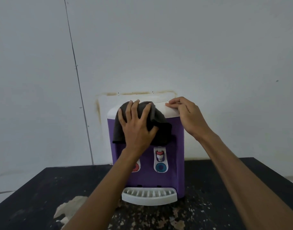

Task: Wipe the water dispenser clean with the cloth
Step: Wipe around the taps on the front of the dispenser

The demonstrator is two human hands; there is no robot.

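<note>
Left hand (pixel 137 125), fingers spread flat, presses the dark cloth (pixel 156 120) on the purple water dispenser (pixel 175 155); at 3 o'clock, right hand (pixel 187 113) rests curled fingertips on its white top (pixel 165 107), gripping nothing

**Open desk at both flanks, wall tight behind**

The water dispenser (pixel 147 156) stands near the desk's (pixel 225 188) far edge, the wall (pixel 192 47) just behind; bare desk lies open left and right; the drip tray (pixel 149 195) juts forward; above, open air.
</note>
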